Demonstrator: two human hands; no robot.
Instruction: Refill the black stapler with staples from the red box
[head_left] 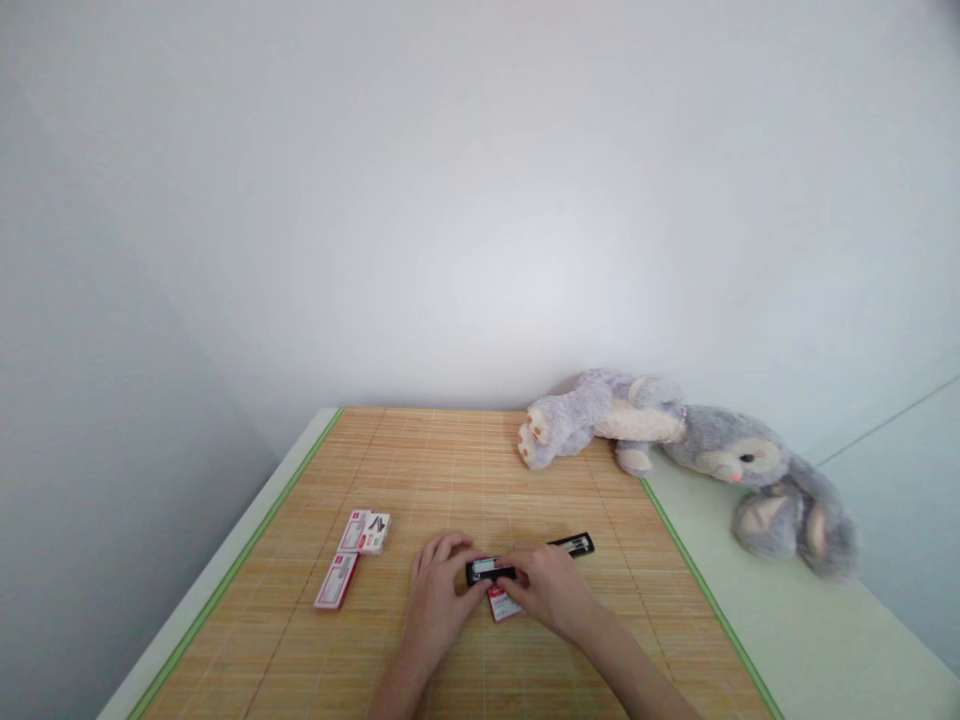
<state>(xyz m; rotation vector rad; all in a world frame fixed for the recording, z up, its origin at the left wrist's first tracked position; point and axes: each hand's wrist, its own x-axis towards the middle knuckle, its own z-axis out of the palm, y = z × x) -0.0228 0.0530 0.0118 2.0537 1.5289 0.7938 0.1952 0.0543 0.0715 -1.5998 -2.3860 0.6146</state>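
Observation:
A black stapler, swung open, lies low over the mat between my hands, with a pale metal strip along it. My left hand is closed on its left end, thumb below and fingers above. The fingertips of my right hand pinch at the stapler's middle and cover part of it; whether they also hold staples is hidden. Beyond my right hand, the stapler's other black part sticks out to the upper right. Just under the stapler sits a small red-and-white box, partly covered by my right hand.
Several small red-and-white boxes lie together on the left of the bamboo mat. A grey plush rabbit stretches across the back right, over the mat's green edge onto the pale tabletop. A white wall stands behind.

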